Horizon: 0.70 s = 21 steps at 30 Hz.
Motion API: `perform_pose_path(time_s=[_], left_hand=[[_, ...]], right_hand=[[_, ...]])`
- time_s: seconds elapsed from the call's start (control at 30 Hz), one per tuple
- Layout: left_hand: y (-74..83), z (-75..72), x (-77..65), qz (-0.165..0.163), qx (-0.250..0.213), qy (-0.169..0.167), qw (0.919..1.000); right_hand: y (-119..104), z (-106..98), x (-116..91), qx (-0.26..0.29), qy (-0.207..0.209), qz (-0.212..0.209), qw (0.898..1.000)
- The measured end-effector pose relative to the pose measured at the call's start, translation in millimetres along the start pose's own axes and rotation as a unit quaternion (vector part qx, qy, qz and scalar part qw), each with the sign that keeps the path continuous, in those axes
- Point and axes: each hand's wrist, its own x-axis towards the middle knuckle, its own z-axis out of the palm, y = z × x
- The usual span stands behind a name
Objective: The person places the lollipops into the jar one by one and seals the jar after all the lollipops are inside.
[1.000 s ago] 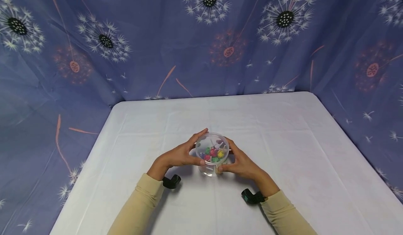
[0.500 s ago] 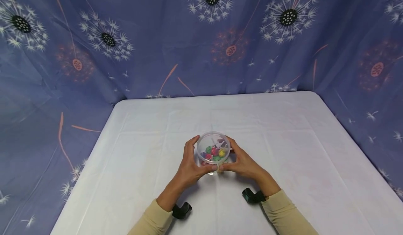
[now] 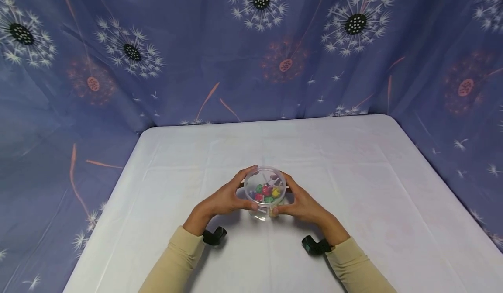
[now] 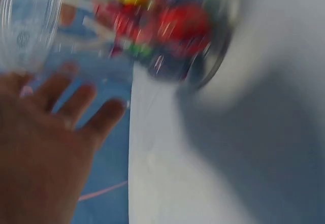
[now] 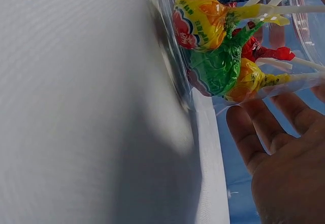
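A clear plastic jar (image 3: 259, 215) full of wrapped lollipops (image 3: 267, 191) stands upright on the white cloth, between both hands. Its round clear lid (image 3: 265, 170) is on top. My left hand (image 3: 224, 198) holds the lid's left side, thumb at the front and fingers behind; its wrist view is blurred, with the lid (image 4: 30, 26) against the hand. My right hand (image 3: 304, 203) grips the jar's right side, thumb in front. In the right wrist view, yellow and green lollipops (image 5: 216, 66) show through the wall, and the fingers (image 5: 254, 132) reach behind the jar.
A white cloth (image 3: 353, 175) covers the table. Blue curtains (image 3: 196, 57) with dandelion prints hang behind it and along both sides. A black wrist camera (image 3: 214, 236) sits on the left wrist and another black camera (image 3: 314, 245) on the right.
My left hand swung round the lid toward the front, with its forearm shifting right, then swung back to the left. My right hand and the jar have stayed nearly in place.
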Motion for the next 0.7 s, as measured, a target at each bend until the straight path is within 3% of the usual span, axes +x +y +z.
perform_pose_path(time_s=[0.17,0.27,0.33,0.43,0.57,0.7], left_hand=[[-3.3,-18.3,8.8,0.001,-0.012,-0.078,0.9969],[-3.8,-17.3,6.9,0.014,-0.024,-0.07,0.9972],[-3.2,-9.7,1.4,0.019,-0.023,-0.03,0.9991],[-1.2,10.4,-7.4,0.022,-0.017,0.062,0.9977],[1.6,37.1,-15.1,0.014,0.003,0.173,0.9849],[1.3,52.4,-16.7,0.013,0.017,0.236,0.9716]], right_hand=[[-0.6,0.7,0.2,0.001,-0.003,0.009,1.0],[-0.8,1.9,0.6,-0.001,-0.002,0.007,1.0],[-0.9,2.4,0.8,-0.002,-0.003,0.006,1.0],[-1.0,1.8,0.9,-0.007,-0.004,0.007,1.0],[-0.6,0.2,0.4,-0.012,0.001,0.007,1.0],[0.8,0.3,-0.3,-0.012,0.002,0.0,1.0]])
